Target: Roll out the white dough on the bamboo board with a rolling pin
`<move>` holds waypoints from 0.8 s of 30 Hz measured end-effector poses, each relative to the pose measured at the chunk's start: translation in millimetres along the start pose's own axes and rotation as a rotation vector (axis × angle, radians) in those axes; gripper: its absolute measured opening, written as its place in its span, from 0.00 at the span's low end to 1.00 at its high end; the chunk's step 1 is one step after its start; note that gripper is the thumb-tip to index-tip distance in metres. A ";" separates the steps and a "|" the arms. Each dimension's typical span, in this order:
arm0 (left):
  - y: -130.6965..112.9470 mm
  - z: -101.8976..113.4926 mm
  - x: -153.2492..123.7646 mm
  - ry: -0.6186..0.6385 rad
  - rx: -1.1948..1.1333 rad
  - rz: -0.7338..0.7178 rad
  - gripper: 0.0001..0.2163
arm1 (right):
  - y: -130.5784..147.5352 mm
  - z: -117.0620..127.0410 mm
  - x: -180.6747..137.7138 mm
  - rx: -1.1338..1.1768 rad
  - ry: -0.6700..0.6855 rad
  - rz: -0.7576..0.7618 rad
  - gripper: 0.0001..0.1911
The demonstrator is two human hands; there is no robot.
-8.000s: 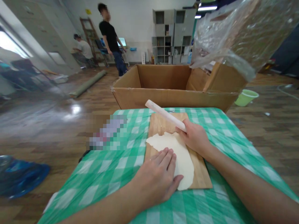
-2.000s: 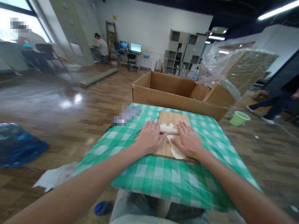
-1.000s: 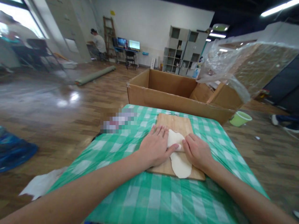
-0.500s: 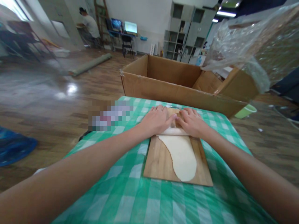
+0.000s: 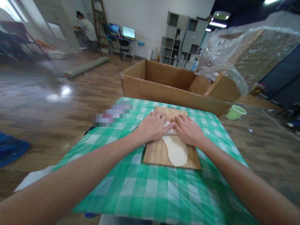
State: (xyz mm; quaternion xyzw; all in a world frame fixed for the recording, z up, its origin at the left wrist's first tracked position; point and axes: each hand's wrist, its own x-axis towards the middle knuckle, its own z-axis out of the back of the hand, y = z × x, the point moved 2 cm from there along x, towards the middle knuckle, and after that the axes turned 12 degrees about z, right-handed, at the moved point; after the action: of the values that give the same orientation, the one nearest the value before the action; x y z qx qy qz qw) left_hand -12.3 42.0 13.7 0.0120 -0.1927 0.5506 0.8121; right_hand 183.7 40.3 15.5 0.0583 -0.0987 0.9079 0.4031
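A pale rolling pin [image 5: 172,131] lies crosswise over a flat sheet of dough [image 5: 177,152] on a wooden board [image 5: 153,153]. My left hand [image 5: 153,125] rests palm down over the pin's left part, fingers stretched forward. Over its right part lies my right hand [image 5: 189,128], also flat with fingers extended. The two thumbs point inward and nearly meet above the pin. Both pin ends are covered by the hands. The dough's rounded near end shows on my side of the pin.
A green-and-white checked cloth [image 5: 140,190] covers the table. Behind it stands a large open cardboard box [image 5: 152,86] with plastic wrap [image 5: 217,53]. A blurred-out patch [image 5: 112,114] lies at left. A green bin [image 5: 235,112] stands on the floor; a person [image 5: 87,28] sits far back.
Both hands and the rolling pin have come a little toward me along the board, uncovering more of its far end. The camera view has shifted, showing the table's near edge.
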 end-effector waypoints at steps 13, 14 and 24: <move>-25.4 13.4 -75.2 0.017 0.006 -0.056 0.40 | 63.8 7.7 -66.9 0.002 -0.061 -0.068 0.37; -25.3 13.3 -79.9 0.017 0.005 -0.078 0.40 | 68.2 8.4 -71.9 -0.005 -0.073 -0.068 0.37; -8.6 10.9 -54.2 0.182 -0.049 -0.252 0.34 | 102.4 18.2 -97.9 0.048 -0.083 -0.130 0.39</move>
State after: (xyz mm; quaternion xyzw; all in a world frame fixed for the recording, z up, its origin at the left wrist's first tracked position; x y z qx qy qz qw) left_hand -25.1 -12.1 7.7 -0.0338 -0.1286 0.4383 0.8889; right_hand 173.4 -101.5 1.5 0.1118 -0.0898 0.8786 0.4555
